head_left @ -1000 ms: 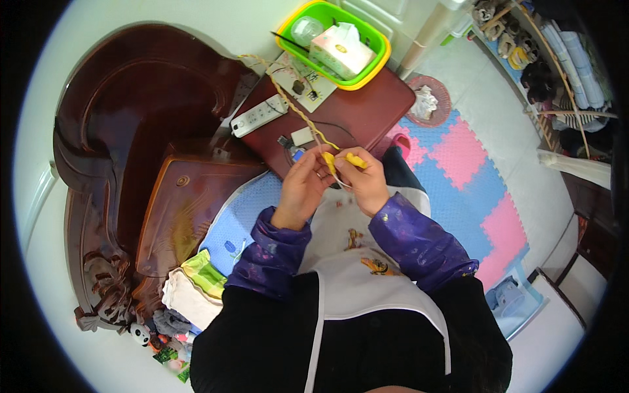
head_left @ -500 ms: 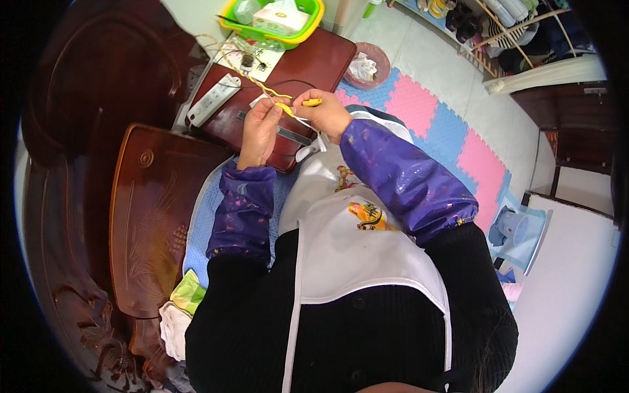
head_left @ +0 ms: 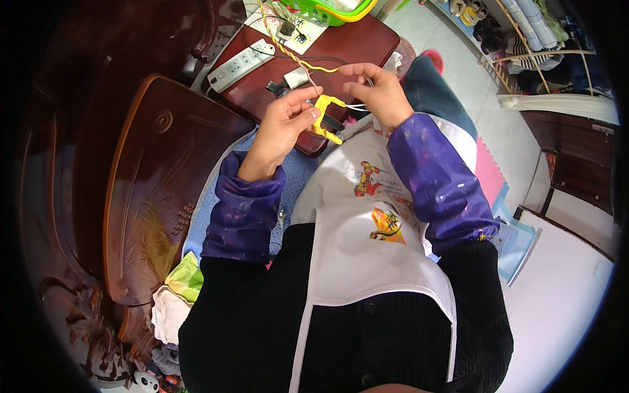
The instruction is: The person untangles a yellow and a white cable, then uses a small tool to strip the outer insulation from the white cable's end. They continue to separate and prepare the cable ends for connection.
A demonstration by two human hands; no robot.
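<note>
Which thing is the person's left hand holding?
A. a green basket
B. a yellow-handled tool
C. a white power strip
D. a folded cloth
B: the left hand grips the yellow-handled tool in front of the chest, while the white power strip lies untouched on the red-brown table.

My left hand (head_left: 280, 131) covered part of the small yellow plastic wire tool (head_left: 325, 118), so I could not tell its full shape. The thin white wire ends (head_left: 356, 106) beside that tool vanished inside my right hand (head_left: 373, 95); how my fingertips pinched them stayed hidden. Beyond the tool, the twisted yellow-and-red cord (head_left: 288, 49) ran off the top edge, and the green plastic basket (head_left: 327, 10) there was cut off too. The little dark parts (head_left: 274, 86) on the dark red wooden table (head_left: 354, 46) behind the tool were too small to identify.
</note>
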